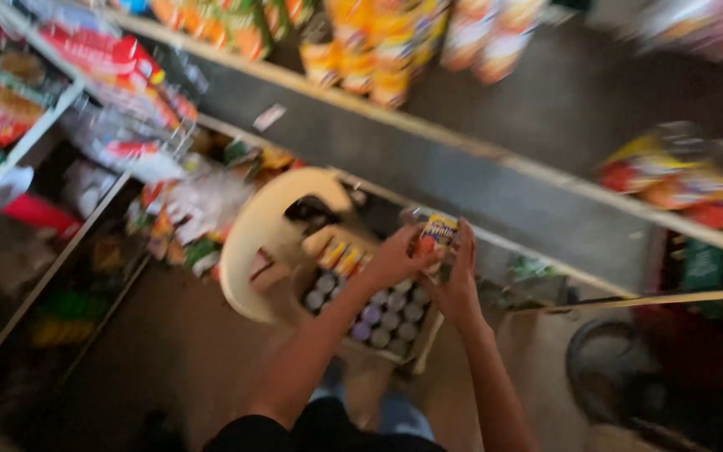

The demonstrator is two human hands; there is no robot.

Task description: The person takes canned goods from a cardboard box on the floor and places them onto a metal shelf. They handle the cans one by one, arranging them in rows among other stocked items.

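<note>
Among blurred shop shelves [428, 134] of bright packets, we see both hands closed around one can [437, 237], the left hand [393, 261] and right hand [458, 285] holding it just above a box [378, 314] of cans resting on a pale chair [253, 243].

Dim shop corner: a grey wooden-edged shelf [428, 159] stocked with blurred packets [370, 42], above a brown floor [169, 351].

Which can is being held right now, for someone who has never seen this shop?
Find the cream plastic chair below the shelves; on it sits an open box of cans. Just above the box, left hand and right hand grip one yellow-labelled can, the only one lifted out.
</note>
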